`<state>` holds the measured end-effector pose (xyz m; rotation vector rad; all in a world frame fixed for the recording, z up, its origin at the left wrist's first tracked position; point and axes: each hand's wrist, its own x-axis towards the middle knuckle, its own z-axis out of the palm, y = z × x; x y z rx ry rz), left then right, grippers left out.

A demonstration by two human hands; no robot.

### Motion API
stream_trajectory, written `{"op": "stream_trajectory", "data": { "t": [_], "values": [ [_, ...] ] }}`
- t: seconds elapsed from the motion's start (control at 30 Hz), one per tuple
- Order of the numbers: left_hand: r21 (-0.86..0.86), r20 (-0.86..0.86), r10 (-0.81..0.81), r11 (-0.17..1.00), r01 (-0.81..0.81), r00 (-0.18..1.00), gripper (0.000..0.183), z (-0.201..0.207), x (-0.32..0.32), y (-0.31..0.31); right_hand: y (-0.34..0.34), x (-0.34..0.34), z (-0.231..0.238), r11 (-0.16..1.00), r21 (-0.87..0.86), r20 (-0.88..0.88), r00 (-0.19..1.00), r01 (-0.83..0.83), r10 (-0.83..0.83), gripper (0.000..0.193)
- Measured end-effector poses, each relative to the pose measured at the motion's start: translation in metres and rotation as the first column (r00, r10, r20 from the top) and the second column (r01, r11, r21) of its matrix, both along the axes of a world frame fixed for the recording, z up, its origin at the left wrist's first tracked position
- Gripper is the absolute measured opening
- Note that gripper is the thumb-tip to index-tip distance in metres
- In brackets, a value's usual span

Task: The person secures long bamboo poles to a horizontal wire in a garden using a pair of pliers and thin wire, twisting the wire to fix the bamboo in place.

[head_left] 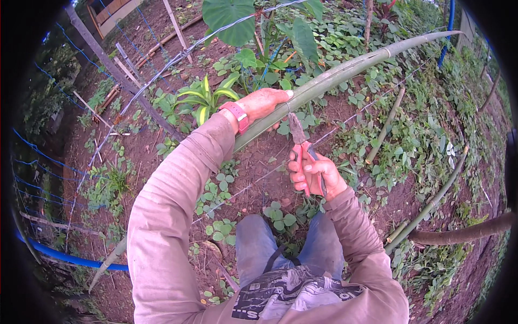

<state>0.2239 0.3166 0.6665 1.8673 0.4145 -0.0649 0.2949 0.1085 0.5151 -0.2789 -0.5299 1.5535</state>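
Observation:
A long green bamboo pole (345,70) runs slantwise across the view, from low left to the upper right. My left hand (263,104), with a pink wristband (236,115) behind it, is closed around the pole from above. In my right hand (318,174) is a pair of pliers (303,141) with red and dark handles. The jaws point up and touch the pole's lower edge, just right of my left hand, where a thin wire (288,107) goes round the bamboo. Whether the jaws grip the wire is too small to tell.
Strands of barbed wire (237,197) cross below and above the pole. A wooden post (102,48) leans at the upper left. Cut poles (431,204) lie at the right among low green plants. A blue hose (81,260) curves at the lower left, and a striped-leaf plant (205,99) grows behind my left hand.

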Motion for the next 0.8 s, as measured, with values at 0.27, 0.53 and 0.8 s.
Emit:
{"op": "stream_trajectory", "data": {
  "t": [0.27,0.53,0.8],
  "values": [
    [0.021,0.018,-0.008,1.000,0.007,1.000,0.045,-0.006,-0.001,0.005,-0.012,0.008,0.012,0.983,-0.067,0.387,0.912,0.174,-0.135,0.060],
    [0.011,0.020,-0.026,1.000,0.025,0.999,0.045,-0.003,0.000,0.004,-0.045,-0.002,0.033,0.824,-0.059,0.912,0.366,0.564,-0.185,0.051],
    [0.030,0.024,-0.018,0.999,0.017,1.000,0.045,-0.006,0.002,0.007,-0.039,0.019,0.026,0.687,0.414,0.902,-0.370,0.598,-0.222,0.048]
  ]
}}
